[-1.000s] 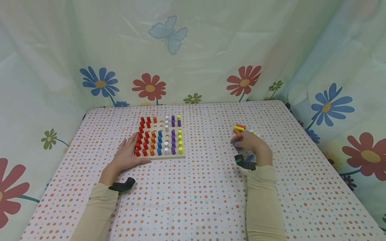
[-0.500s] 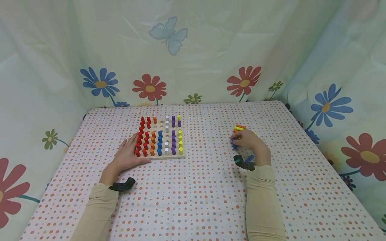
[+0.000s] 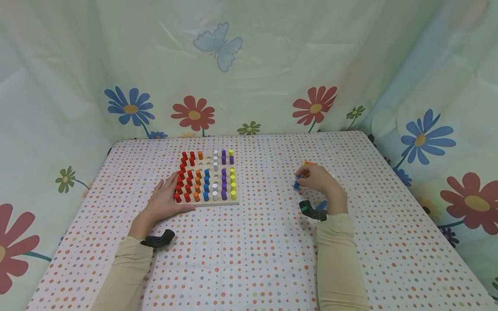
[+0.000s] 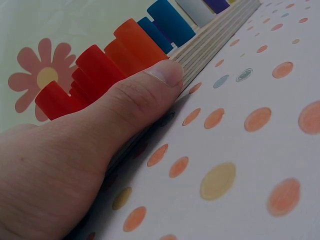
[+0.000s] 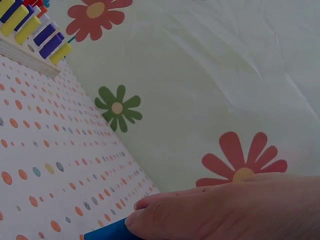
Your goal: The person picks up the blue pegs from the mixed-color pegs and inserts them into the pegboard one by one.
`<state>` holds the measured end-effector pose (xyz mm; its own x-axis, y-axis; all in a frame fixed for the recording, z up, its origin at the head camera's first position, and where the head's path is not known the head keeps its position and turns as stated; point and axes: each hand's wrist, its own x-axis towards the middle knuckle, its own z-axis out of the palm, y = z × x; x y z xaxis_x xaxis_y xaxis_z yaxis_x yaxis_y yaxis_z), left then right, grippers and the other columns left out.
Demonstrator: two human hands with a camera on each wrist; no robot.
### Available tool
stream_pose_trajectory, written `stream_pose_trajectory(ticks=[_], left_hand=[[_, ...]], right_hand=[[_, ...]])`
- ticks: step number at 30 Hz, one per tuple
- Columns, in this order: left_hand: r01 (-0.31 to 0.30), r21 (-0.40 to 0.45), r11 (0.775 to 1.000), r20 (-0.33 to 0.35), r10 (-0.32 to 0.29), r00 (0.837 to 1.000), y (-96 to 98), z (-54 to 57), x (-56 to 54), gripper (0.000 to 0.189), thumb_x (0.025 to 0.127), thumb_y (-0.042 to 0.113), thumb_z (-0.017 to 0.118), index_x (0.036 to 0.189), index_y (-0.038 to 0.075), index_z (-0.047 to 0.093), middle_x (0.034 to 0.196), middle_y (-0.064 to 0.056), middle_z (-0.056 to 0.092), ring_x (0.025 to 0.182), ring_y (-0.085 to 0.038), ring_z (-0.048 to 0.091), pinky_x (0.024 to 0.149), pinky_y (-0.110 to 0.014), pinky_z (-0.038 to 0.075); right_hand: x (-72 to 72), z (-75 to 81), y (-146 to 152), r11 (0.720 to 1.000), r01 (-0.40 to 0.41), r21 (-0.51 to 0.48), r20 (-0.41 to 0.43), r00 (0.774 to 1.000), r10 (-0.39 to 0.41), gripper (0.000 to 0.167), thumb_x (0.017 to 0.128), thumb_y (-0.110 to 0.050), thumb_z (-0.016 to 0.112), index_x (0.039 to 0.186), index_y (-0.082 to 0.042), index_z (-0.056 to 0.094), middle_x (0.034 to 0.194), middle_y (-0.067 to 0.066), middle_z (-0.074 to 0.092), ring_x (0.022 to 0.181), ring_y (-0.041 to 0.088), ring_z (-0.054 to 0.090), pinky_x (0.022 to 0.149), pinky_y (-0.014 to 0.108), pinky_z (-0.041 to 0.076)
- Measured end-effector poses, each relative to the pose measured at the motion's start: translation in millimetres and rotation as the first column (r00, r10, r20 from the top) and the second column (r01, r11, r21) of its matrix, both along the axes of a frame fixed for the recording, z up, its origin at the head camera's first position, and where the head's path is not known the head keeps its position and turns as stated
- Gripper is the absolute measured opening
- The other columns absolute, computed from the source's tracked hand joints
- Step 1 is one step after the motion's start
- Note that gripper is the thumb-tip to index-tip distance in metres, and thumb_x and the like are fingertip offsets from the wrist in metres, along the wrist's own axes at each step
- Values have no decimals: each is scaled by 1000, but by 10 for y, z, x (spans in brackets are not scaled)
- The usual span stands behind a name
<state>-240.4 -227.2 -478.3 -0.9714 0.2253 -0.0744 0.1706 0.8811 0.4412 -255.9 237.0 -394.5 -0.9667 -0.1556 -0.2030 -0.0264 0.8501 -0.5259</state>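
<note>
In the head view a wooden pegboard (image 3: 215, 203) holds upright rows of red, orange, blue, white, purple and yellow pegs. My left hand (image 3: 165, 202) rests at its front left corner, fingers spread along the left side. The left wrist view shows the thumb (image 4: 145, 92) lying straight against the layered front edge (image 4: 200, 57). Over at the right, my right hand (image 3: 320, 179) pinches a blue peg (image 3: 297, 185) between thumb and fingers, its lower end pointing down. That same blue peg (image 5: 107, 232) sticks out from the fingertips in the right wrist view.
Another blue peg (image 3: 321, 204) lies on the dotted tablecloth (image 3: 256, 242) beside the right wrist. Behind the right hand an orange peg (image 3: 310, 163) shows among loose pegs mostly hidden by it. A flowered curtain (image 3: 272, 65) stands behind the table.
My right hand has drawn slightly left with the blue peg, which has turned more upright in its fingers. The left hand and pegboard have stayed in place.
</note>
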Motion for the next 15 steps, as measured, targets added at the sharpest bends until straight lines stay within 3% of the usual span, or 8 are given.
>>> stream_pose_trajectory(ticks=[8, 15], left_hand=[[0, -5, 1000, -1, 0, 1000, -2, 5, -6, 135, 59, 84, 62, 153, 3, 8, 161, -14, 6, 146, -39, 10, 117, -59, 4], [1, 0, 1000, -6, -1, 1000, 3, 9, 10, 134, 60, 82, 63, 153, 2, 8, 160, -15, 6, 146, -40, 11, 117, -59, 4]], right_hand=[[-29, 15, -93, 999, 35, -23, -42, 998, -36, 22, 93, -14, 58, 112, -2, 59, 104, 16, 61, 89, 26, 59, 71, 32, 51], [-44, 53, -215, 997, 66, -40, -84, 994, -69, 25, 94, -15, 57, 115, -3, 57, 113, 19, 60, 100, 30, 59, 68, 32, 55]])
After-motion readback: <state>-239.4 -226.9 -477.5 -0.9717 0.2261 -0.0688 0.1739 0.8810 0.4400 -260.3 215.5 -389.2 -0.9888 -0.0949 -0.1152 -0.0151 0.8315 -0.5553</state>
